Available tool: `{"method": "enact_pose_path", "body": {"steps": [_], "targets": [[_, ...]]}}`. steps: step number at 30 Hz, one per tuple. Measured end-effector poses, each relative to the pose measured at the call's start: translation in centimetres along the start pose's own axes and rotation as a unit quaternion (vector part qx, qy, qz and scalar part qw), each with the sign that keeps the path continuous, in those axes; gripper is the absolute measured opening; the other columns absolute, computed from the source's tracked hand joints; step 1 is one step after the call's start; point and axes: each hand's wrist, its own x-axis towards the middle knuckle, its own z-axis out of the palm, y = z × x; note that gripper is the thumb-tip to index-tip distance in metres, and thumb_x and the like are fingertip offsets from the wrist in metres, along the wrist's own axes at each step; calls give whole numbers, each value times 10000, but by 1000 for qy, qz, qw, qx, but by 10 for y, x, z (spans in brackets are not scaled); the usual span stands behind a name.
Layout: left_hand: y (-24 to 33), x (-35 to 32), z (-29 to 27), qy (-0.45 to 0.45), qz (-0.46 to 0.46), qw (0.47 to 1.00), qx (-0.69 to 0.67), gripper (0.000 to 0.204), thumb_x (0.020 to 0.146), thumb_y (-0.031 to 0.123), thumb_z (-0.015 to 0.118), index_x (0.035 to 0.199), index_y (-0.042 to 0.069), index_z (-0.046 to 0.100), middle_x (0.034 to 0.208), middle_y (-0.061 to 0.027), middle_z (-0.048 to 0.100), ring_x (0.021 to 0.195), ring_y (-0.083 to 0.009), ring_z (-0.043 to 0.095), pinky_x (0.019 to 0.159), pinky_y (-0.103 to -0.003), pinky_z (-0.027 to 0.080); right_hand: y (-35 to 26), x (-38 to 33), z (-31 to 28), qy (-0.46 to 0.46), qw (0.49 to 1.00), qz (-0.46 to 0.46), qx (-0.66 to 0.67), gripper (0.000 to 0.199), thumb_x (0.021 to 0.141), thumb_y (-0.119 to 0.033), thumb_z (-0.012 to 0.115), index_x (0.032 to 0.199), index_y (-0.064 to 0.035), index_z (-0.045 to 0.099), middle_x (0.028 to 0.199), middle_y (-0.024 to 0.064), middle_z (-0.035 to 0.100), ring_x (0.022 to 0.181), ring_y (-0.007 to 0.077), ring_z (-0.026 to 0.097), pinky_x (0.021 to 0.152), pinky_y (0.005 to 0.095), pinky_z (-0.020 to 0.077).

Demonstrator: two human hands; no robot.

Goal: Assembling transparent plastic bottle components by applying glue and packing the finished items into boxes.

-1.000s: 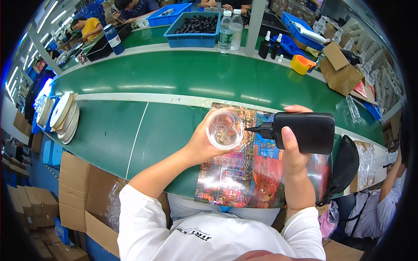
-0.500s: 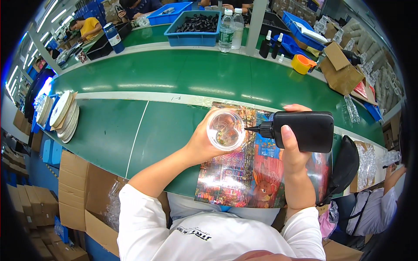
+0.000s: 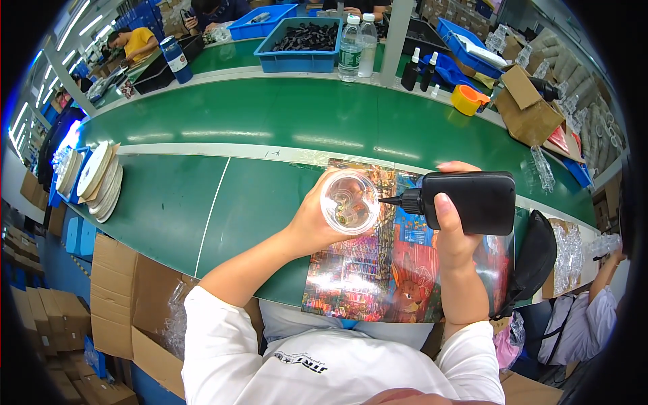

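Above the near edge of the green table (image 3: 162,202), the left hand (image 3: 312,221) has its fingers wrapped round a clear round piece (image 3: 349,201), probably light, slick and best gripped by its rim; the right hand (image 3: 451,237) is clamped on a squeezable-looking black bottle (image 3: 472,202), nozzle at the rim.

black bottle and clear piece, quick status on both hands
Left hand shut on clear round piece. Right hand shut on black squeeze bottle, nozzle tip at the piece's rim. Nothing between them; colourful sheet underneath.
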Motion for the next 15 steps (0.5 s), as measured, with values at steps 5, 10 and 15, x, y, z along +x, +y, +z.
{"method": "enact_pose_path", "body": {"steps": [5,10,15], "targets": [[2,1,0,-2,3,1000,1,663,607,123,841,1167,26,499,1017,-75,515,880,-173,557,774,-288,482,1,0,0,0,1000,-8,2,322,768,-43,642,1059,-1,512,1049,96,567,850,115,548,781,244,449],[3,1,0,-1,-16,1000,-15,664,607,124,841,1169,27,501,1014,-73,514,869,-166,558,763,-284,484,0,1,0,-1,1000,1,9,318,770,-37,636,1059,0,510,1051,101,567,856,118,548,784,249,451],[2,1,0,-2,-8,1000,-6,666,607,125,842,1170,29,501,1018,-73,514,867,-165,561,763,-281,485,1,1,-1,-2,1000,-2,0,314,772,-34,632,1059,1,508,1053,104,565,857,119,548,782,251,453]]}}
